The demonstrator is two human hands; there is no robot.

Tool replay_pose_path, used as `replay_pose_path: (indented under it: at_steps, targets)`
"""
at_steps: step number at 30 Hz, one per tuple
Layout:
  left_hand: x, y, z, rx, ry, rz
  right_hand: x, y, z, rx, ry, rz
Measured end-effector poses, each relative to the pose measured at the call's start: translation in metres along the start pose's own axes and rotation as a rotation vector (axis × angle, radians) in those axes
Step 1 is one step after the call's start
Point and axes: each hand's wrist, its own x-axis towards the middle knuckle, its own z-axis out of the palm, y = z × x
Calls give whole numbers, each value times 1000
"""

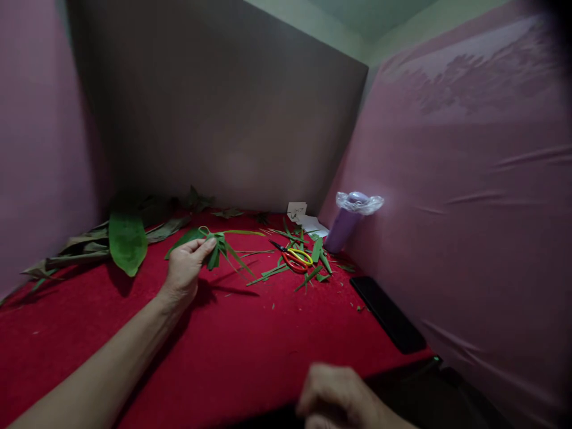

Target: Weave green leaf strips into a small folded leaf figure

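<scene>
On a red tabletop [250, 339], dry leaves and a broad green leaf [128, 243] lie at far left. The left hand [185, 265] pinches a folded leaf bundle [218, 249] with trailing strips, held above the cloth. Next come red-and-yellow-handled scissors [297, 260] among green leaf scraps [317, 250]. The blurred right hand [337, 393] curls at the near edge; whether it holds anything cannot be told. Farther right stand a purple container [342, 231] and a flat black device [388, 313], which lies near the pink wall.

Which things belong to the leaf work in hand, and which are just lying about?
Likely in use:
folded green leaf bundle in left hand
red-and-yellow-handled scissors
narrow green leaf strips
broad green leaf

Probably lying about:
flat black rectangular device
plastic-topped purple cylindrical container
white paper pieces
</scene>
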Motion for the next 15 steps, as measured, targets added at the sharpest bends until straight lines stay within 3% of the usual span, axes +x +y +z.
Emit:
replay_pose_path:
  at_steps: [3, 9, 12, 15]
  targets:
    - [1, -2, 0, 27, -7, -1, 18, 7, -14, -90, 117, 44]
    - [-2, -3, 0, 49, -113, -17, 55, 30, -16, -303, 195, 54]
    - [-9, -1, 2, 67, -238, -54, 85, 48, -49, -288, 368, 137]
    - [-18, 2, 6, 93, -374, -94, 120, 51, -86, -204, 516, 142]
